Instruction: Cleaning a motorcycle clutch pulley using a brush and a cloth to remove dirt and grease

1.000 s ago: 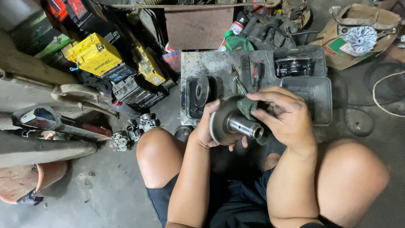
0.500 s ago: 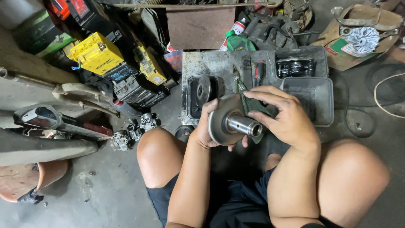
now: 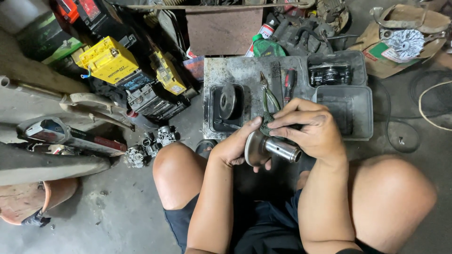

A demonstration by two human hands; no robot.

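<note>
I sit on the floor with both knees up. My left hand (image 3: pixel 234 147) grips the rim of a round metal pulley disc (image 3: pixel 254 148) with a shiny steel sleeve (image 3: pixel 282 149) sticking out of its middle. My right hand (image 3: pixel 311 130) rests over the sleeve and pinches a dark green scouring pad (image 3: pixel 267 123) against the top of the disc. Both hands hover just in front of the grey metal tray (image 3: pixel 245 75).
The tray holds another pulley disc (image 3: pixel 228 100), pliers (image 3: pixel 268 95), a red-handled screwdriver (image 3: pixel 288 83), a round metal part (image 3: pixel 330 74) and a bare compartment (image 3: pixel 343 112). Yellow batteries (image 3: pixel 108 60) stand at the left. Carburettors (image 3: pixel 150 142) lie by my left knee. Cardboard with a fan (image 3: pixel 404 41) sits top right.
My right hand has drawn the green pad from the sleeve side up onto the top edge of the disc. The disc has tilted slightly and my left hand keeps its hold.
</note>
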